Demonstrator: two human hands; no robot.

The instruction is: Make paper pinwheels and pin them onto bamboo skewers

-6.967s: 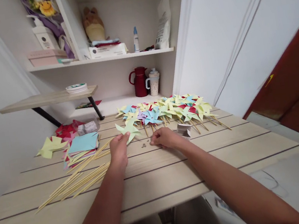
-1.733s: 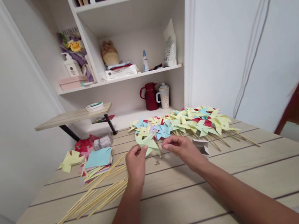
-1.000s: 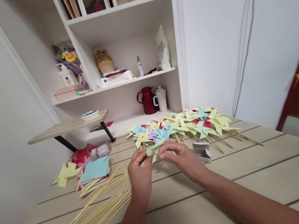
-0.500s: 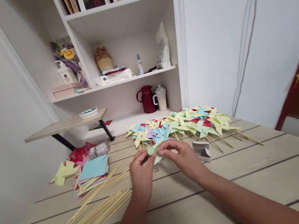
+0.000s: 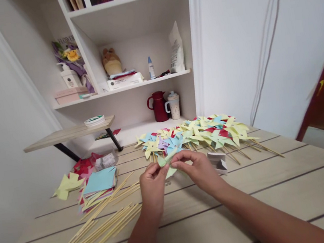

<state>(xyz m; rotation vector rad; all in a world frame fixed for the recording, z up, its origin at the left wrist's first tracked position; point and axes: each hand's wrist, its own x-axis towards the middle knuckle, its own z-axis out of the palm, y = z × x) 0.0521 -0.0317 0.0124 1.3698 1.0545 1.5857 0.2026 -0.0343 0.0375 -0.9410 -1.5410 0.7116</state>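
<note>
Between my two hands is a light green paper pinwheel (image 5: 172, 171), its blades partly curled and its centre hidden by my fingers. My left hand (image 5: 153, 183) pinches the left side of the paper between thumb and fingers. From the right, my right hand (image 5: 196, 169) pinches it near the middle. A few small shiny pieces (image 5: 168, 183) lie on the table just below the paper. Close behind my right hand stands a small open grey box (image 5: 217, 163). Finished paper pinwheels (image 5: 219, 139) on sticks lie in a heap beyond my hands.
Thin wooden sticks (image 5: 105, 233) are spread at the left of the wooden table (image 5: 281, 185). Behind them sit a stack of coloured paper squares (image 5: 100, 181) and a yellow paper pinwheel (image 5: 68, 185). A small raised shelf (image 5: 69, 135), a red jug (image 5: 160, 107) and a cup (image 5: 174, 106) stand at the back.
Both hands keep their pinch on the green paper, with only a slight shift of the fingers. The whole view has moved a little.
</note>
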